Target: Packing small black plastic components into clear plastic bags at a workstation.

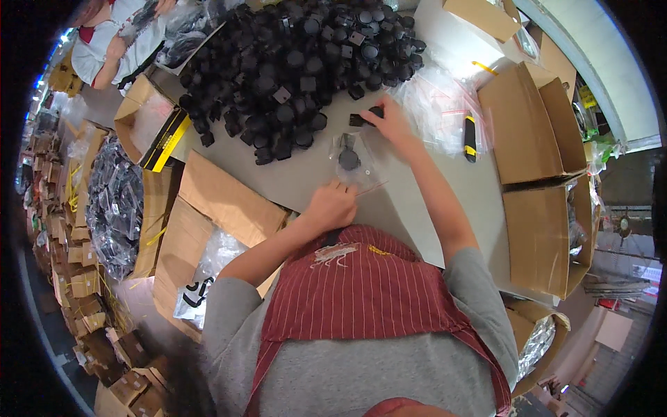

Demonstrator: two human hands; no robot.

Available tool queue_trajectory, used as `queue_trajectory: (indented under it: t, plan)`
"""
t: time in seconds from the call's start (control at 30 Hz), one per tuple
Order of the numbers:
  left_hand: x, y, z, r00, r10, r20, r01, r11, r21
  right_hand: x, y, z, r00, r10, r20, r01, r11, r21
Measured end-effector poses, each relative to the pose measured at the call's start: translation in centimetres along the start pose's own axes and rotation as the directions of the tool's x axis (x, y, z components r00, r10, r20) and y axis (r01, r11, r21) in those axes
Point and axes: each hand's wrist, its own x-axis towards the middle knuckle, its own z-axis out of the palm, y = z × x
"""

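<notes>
My left hand (332,206) is closed on the near edge of a small clear zip bag (372,179). Inside or under that film shows a round black plastic part (349,160), lying flat on the grey table. Beyond it to the right, my right hand (391,123) pinches a small black plastic piece (376,111) with a rounded end. A flat black square piece (357,120) is at its fingertips; whether the two are joined I cannot tell. A large heap of similar black parts (292,69) covers the far side of the table.
Loose clear bags (432,104) lie to the right, with a yellow-and-black box cutter (470,137) on them. Open cardboard boxes (517,121) line the right edge. Leftward stand a flapped carton (226,187) and a carton of bagged parts (114,208). Another person (114,45) works at far left.
</notes>
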Motion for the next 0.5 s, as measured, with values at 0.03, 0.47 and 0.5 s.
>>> queue_trajectory:
  t: [0.03,0.47,0.5]
  plan:
    - [-0.4,-0.1,0.4,1.000,-0.020,0.008,0.020,1.000,-0.019,-0.5,0.4,-0.8,1.000,0.002,0.005,-0.002,1.000,-0.003]
    - [1.2,1.0,-0.3,0.988,-0.123,-0.098,0.123,0.992,-0.003,-10.2,1.4,-7.3,0.992,-0.125,0.003,0.125,0.991,-0.051]
    - [1.3,1.0,-0.2,0.988,-0.119,-0.096,0.119,0.993,-0.003,-11.1,1.5,-7.1,0.990,-0.134,-0.036,0.122,0.962,-0.245]
